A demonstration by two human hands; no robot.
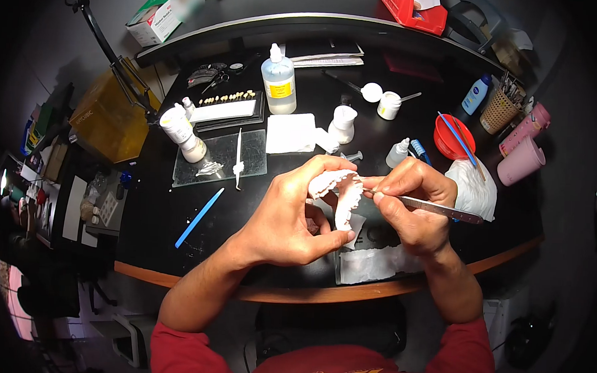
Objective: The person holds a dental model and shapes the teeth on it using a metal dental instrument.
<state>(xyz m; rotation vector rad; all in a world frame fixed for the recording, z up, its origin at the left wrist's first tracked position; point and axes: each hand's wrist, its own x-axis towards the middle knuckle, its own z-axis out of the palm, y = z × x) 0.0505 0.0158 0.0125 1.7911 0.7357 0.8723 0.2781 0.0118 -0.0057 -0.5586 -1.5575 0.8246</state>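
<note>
My left hand (290, 216) holds up a white horseshoe-shaped dental cast (344, 208) above the front of the table, fingers and thumb closed around its edges. Its row of teeth faces right. My right hand (414, 205) pinches a scalpel-like metal tool (444, 209) with a flat, ridged handle. The tool's working end is at the right side of the cast; its tip is too small to make out. Below the hands lies a crumpled white sheet (375, 263) at the table edge.
Left on the table are a glass slab (256, 155) with white smears and a spatula, and a blue-handled tool (199, 219). Behind stand a large dropper bottle (278, 85), a white open jar (389, 106) and a shade guide (225, 106). A red bowl (447, 145) sits at right.
</note>
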